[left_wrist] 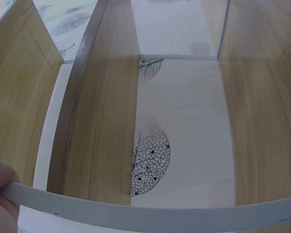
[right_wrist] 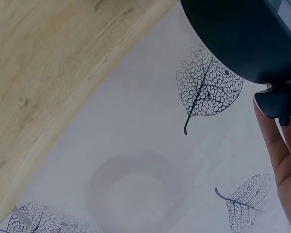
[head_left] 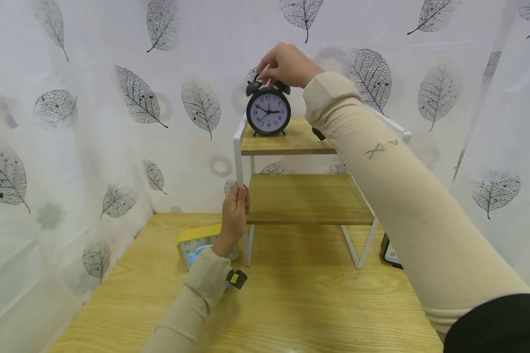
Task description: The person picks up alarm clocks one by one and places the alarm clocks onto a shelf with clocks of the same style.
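A black twin-bell alarm clock [head_left: 268, 112] stands upright at the left end of the wooden top board [head_left: 300, 137] of a two-tier shelf. My right hand [head_left: 287, 66] reaches over from the right and holds the clock by its top, between the bells. In the right wrist view the clock's dark body [right_wrist: 242, 39] and one bell [right_wrist: 279, 103] show, with fingers beside the bell. Lower down, my left hand [head_left: 235, 213] grips the shelf's white metal post [head_left: 238, 162] on the left side. The left wrist view shows that white bar [left_wrist: 136, 216] with the thumb on it.
A yellow-framed clock [head_left: 198, 230] and something light blue [head_left: 199, 251] lie behind the left forearm on the wooden table [head_left: 291, 304]. At the right, a black clock [head_left: 390, 252] is partly covered by the right sleeve. A leaf-patterned curtain [head_left: 101, 29] hangs behind.
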`<action>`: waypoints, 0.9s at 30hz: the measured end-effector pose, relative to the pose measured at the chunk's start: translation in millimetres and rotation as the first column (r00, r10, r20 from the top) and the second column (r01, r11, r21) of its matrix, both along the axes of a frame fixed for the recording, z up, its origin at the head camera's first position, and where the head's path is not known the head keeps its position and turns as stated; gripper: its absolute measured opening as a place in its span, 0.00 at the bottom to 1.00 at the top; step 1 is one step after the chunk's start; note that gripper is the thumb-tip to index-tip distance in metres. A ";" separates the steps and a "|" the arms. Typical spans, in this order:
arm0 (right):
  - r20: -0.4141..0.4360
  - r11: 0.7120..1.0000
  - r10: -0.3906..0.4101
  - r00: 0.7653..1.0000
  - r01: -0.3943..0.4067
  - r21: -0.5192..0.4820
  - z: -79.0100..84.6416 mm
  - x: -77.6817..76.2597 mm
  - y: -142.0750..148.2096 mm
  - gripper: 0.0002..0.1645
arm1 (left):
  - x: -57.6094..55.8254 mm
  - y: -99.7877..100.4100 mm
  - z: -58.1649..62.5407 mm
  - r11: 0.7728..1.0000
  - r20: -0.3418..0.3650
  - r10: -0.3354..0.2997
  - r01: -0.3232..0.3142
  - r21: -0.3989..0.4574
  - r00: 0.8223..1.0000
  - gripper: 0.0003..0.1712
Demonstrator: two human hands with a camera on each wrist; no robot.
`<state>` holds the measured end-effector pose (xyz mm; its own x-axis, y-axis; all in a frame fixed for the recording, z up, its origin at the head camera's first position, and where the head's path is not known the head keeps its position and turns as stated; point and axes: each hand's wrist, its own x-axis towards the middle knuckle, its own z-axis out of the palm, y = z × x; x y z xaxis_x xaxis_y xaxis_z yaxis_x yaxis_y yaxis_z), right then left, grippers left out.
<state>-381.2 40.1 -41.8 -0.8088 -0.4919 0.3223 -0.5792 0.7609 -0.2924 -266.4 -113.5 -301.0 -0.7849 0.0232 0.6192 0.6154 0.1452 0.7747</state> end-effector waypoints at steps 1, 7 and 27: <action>0.000 1.000 0.006 1.000 -0.006 0.000 0.2 0.4 0.7 0.20 | -3.0 -0.7 -2.7 1.000 0.000 -0.002 0.002 0.002 1.000 0.16; -0.045 1.000 0.006 0.999 -0.005 0.023 1.5 3.0 9.3 0.19 | -18.7 -3.2 -17.0 1.000 -0.017 -0.002 0.002 0.014 1.000 0.16; -0.150 0.996 -0.060 0.987 0.070 0.062 15.4 30.0 99.2 0.23 | -2.2 -2.2 -0.1 0.999 -0.001 0.038 -0.038 -0.006 0.999 0.16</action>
